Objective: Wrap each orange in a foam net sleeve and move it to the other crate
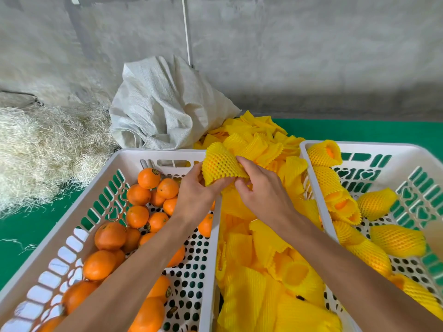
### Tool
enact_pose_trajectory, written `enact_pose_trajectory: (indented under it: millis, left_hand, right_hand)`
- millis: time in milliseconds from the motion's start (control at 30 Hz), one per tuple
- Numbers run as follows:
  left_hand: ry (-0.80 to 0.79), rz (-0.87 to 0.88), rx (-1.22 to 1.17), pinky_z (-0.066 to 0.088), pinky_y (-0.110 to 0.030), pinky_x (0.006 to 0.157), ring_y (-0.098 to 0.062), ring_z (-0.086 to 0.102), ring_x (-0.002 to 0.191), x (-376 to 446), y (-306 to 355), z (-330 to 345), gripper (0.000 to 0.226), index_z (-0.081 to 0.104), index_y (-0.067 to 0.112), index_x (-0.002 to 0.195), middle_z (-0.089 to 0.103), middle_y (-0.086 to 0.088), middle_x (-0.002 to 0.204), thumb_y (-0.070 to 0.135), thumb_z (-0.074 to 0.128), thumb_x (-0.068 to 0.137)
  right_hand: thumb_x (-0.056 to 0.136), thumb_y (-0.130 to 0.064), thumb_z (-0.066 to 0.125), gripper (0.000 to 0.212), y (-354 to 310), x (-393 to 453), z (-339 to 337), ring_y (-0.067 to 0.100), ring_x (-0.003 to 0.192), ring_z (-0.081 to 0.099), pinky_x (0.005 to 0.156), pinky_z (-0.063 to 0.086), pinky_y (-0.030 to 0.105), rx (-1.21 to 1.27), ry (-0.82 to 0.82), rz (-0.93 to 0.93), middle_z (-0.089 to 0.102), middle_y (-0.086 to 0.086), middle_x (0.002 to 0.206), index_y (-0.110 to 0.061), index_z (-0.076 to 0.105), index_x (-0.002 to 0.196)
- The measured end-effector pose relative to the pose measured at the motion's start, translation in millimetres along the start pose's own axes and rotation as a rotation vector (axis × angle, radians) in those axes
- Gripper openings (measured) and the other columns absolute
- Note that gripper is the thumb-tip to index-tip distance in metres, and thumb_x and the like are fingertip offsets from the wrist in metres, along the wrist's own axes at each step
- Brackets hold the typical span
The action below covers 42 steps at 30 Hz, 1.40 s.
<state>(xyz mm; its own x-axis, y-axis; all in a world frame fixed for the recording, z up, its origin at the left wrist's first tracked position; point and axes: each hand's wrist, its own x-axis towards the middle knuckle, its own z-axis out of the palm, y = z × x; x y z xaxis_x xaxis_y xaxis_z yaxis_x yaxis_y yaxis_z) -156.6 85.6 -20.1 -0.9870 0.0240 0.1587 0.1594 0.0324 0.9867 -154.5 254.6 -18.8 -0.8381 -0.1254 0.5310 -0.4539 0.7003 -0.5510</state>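
Left hand (195, 191) and right hand (261, 191) both pinch a stretched yellow honeycomb-mesh sleeve (221, 165).

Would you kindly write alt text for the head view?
Both hands, left hand and right hand, hold a yellow foam net sleeve above a sleeve pile, between a crate of bare oranges and a crate of wrapped ones.
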Motion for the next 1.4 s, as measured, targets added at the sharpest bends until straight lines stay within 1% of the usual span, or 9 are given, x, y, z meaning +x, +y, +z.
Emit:
enact_pose_trajectory:
  millis: [233,367,467,633,833,900,1067,1267,1400]
  left_hand:
    - [0.160,0.045,-0.005,0.057,-0.017,0.068,-0.012,0.077,0.082,4,5,-8,0.016,0.079,0.020,0.100,0.080,0.003,0.091,0.029,0.084,0.088]
    - [0.221,0.071,0.050,0.062,-0.031,0.068,-0.023,0.075,0.083,0,4,-4,0.022,0.077,0.018,0.100,0.079,-0.001,0.090,0.037,0.081,0.091]
    - [0.248,0.129,0.075,0.058,-0.025,0.072,-0.016,0.075,0.086,-2,4,-3,0.024,0.073,0.015,0.110,0.079,0.001,0.096,0.030,0.080,0.093]
    - [0.027,0.159,0.200,0.061,-0.030,0.086,-0.012,0.075,0.102,-12,4,8,0.070,0.042,0.023,0.155,0.076,0.000,0.110,0.014,0.077,0.095]
    - [-0.276,0.192,0.301,0.041,-0.009,0.106,0.007,0.044,0.142,-17,-5,14,0.098,0.010,0.038,0.165,0.031,0.018,0.167,0.025,0.077,0.095]
    - [-0.311,0.210,0.466,0.037,-0.019,0.115,0.006,0.035,0.148,-18,-10,14,0.097,0.008,0.036,0.166,0.021,0.021,0.169,0.036,0.074,0.095]
    - [-0.370,0.191,0.764,0.029,-0.031,0.122,-0.005,0.026,0.153,-22,-16,11,0.074,0.022,0.041,0.161,0.027,0.016,0.167,0.054,0.062,0.100]
    - [-0.339,0.252,0.791,0.035,-0.033,0.120,-0.006,0.037,0.146,-22,-13,15,0.049,0.048,0.031,0.147,0.043,0.015,0.157,0.041,0.064,0.102]
    - [-0.337,0.267,0.799,0.038,-0.033,0.118,-0.006,0.039,0.145,-21,-14,14,0.039,0.057,0.029,0.138,0.042,0.017,0.157,0.040,0.064,0.102]
  right_hand:
    - [0.096,-0.002,0.062,0.034,-5,2,2,0.029,0.076,0.070,0.057,0.059,0.040,-0.095,0.109,-0.281,0.074,0.016,0.101,0.005,0.066,0.129]
    - [0.097,-0.007,0.062,0.035,-5,-2,2,0.027,0.079,0.072,0.060,0.060,0.043,-0.079,0.094,-0.292,0.076,0.014,0.101,0.004,0.066,0.130]
    - [0.101,-0.031,0.056,0.046,-5,-3,0,0.020,0.097,0.073,0.072,0.062,0.042,0.009,0.054,-0.172,0.075,0.008,0.114,-0.008,0.059,0.141]
    - [0.084,-0.086,0.043,0.095,-3,-4,5,0.017,0.141,0.043,0.104,0.045,0.031,0.067,-0.098,0.145,0.037,-0.003,0.162,-0.036,0.015,0.160]
    - [0.086,-0.068,0.067,0.081,18,13,-9,0.015,0.133,0.047,0.098,0.047,0.028,0.115,0.149,0.160,0.046,-0.003,0.151,-0.031,0.032,0.150]
    - [0.087,-0.061,0.070,0.078,29,20,-20,0.018,0.126,0.051,0.087,0.048,0.026,-0.109,0.223,0.057,0.049,0.001,0.143,-0.025,0.039,0.149]
    - [0.089,-0.047,0.074,0.073,79,29,-59,0.031,0.118,0.054,0.090,0.053,0.041,-0.514,0.384,0.173,0.047,0.013,0.138,-0.019,0.042,0.149]
    - [0.093,-0.054,0.065,0.077,123,11,-85,0.041,0.128,0.047,0.101,0.047,0.053,-0.492,0.221,0.591,0.042,0.018,0.146,-0.017,0.033,0.152]
    - [0.098,-0.065,0.045,0.069,117,14,-91,0.042,0.119,0.053,0.093,0.047,0.052,-0.512,0.362,0.578,0.053,0.019,0.135,-0.007,0.052,0.133]
